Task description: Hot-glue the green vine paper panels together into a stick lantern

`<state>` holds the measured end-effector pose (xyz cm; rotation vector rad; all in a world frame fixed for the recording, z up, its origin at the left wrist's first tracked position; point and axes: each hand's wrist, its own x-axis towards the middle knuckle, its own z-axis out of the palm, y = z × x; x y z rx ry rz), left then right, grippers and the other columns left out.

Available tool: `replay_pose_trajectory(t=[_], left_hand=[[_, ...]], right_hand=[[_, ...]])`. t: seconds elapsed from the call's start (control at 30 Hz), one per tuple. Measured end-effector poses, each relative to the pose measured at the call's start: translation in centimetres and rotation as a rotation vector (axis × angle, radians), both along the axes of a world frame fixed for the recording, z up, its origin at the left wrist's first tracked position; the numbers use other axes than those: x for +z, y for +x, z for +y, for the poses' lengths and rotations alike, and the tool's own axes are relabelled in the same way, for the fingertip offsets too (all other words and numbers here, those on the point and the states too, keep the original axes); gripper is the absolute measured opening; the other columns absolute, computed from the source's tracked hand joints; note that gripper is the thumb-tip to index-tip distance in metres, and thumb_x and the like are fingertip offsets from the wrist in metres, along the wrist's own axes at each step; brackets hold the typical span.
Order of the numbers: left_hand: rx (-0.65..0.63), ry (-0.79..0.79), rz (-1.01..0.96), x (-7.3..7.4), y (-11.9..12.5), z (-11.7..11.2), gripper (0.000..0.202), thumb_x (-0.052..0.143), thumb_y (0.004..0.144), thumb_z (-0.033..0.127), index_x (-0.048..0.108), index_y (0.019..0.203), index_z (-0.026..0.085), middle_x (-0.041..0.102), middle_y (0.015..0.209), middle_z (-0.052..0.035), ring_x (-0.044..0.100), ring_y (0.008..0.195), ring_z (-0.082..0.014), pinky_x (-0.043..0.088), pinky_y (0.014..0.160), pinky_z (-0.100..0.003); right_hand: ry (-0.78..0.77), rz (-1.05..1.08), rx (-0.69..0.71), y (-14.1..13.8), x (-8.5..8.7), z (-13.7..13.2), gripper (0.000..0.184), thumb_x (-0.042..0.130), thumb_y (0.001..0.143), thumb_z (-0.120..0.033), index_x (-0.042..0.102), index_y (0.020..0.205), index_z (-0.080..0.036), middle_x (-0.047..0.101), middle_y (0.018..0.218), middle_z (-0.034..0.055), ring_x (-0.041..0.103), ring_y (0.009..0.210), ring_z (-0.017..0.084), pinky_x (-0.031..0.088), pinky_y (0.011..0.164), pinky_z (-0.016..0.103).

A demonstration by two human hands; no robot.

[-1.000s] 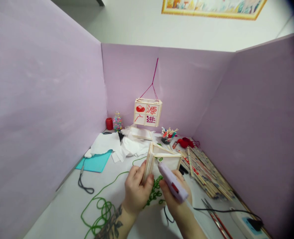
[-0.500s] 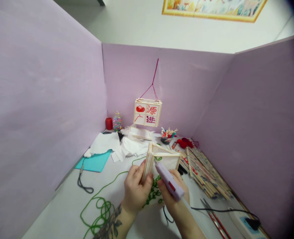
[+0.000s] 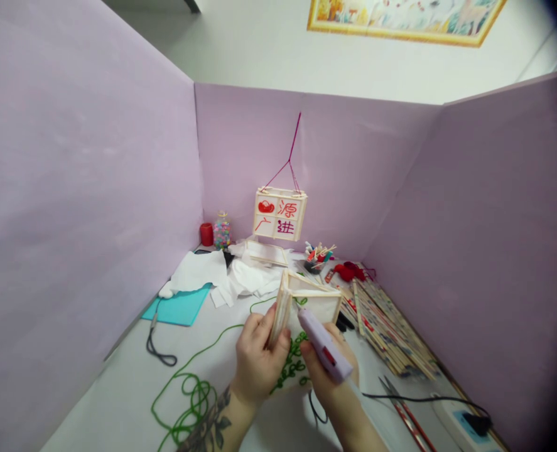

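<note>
My left hand [image 3: 258, 359] grips the left edge of a small lantern frame [image 3: 312, 294] built from wooden sticks with white paper panels, held upright above the table. My right hand [image 3: 329, 371] holds a lilac glue gun [image 3: 323, 344], its nozzle pointing up and left at the frame's lower inside corner beside my left thumb. Green cord [image 3: 293, 365] with knots hangs between my hands and trails left into a loose coil [image 3: 191, 402] on the table.
Purple partition walls [image 3: 80, 188] enclose the white table. At the back hang a finished lantern [image 3: 279, 213], with white paper sheets [image 3: 221, 273], a teal mat [image 3: 179, 309], a bead jar [image 3: 222, 230] and a red cup [image 3: 206, 234]. Stick bundles [image 3: 389, 326], scissors [image 3: 407, 411] and a power strip [image 3: 466, 420] lie right.
The glue gun has shifted slightly up and left along the frame's lower inside edge. My left hand and the frame have stayed nearly still.
</note>
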<state>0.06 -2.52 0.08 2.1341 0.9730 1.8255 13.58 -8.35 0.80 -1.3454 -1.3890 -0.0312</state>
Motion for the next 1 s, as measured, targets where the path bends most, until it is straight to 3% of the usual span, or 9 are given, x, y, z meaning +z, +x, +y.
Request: replay_pose_trajectory(t=[0.23, 0.63, 1.0], left_hand=[[0.007, 0.002, 0.014, 0.23, -0.1, -0.05, 0.033, 0.061, 0.089, 0.021, 0.067, 0.119, 0.01, 0.059, 0.076, -0.0046, 0.058, 0.063, -0.0119, 0.053, 0.056, -0.02], [0.01, 0.022, 0.014, 0.02, 0.0, -0.02, 0.033, 0.06, 0.09, 0.022, 0.065, 0.121, 0.01, 0.058, 0.076, -0.004, 0.058, 0.064, -0.0116, 0.052, 0.056, -0.019], [0.023, 0.025, 0.003, -0.18, 0.01, 0.02, 0.034, 0.061, 0.088, 0.019, 0.065, 0.121, 0.012, 0.06, 0.079, -0.0035, 0.058, 0.064, -0.0112, 0.051, 0.055, -0.019]], right_hand=[[-0.007, 0.032, 0.0, -0.09, 0.07, -0.07, 0.021, 0.06, 0.09, -0.04, 0.069, 0.089, -0.021, 0.065, 0.08, 0.0042, 0.064, 0.073, 0.02, 0.05, 0.066, 0.032], [-0.01, 0.035, -0.001, -0.2, 0.23, -0.12, 0.021, 0.059, 0.091, -0.039, 0.069, 0.096, -0.021, 0.065, 0.078, 0.0045, 0.063, 0.071, 0.021, 0.05, 0.063, 0.032], [-0.034, 0.073, 0.025, -0.31, 0.43, -0.13, 0.019, 0.059, 0.091, -0.04, 0.067, 0.091, -0.022, 0.062, 0.077, 0.0026, 0.062, 0.07, 0.019, 0.049, 0.065, 0.031]])
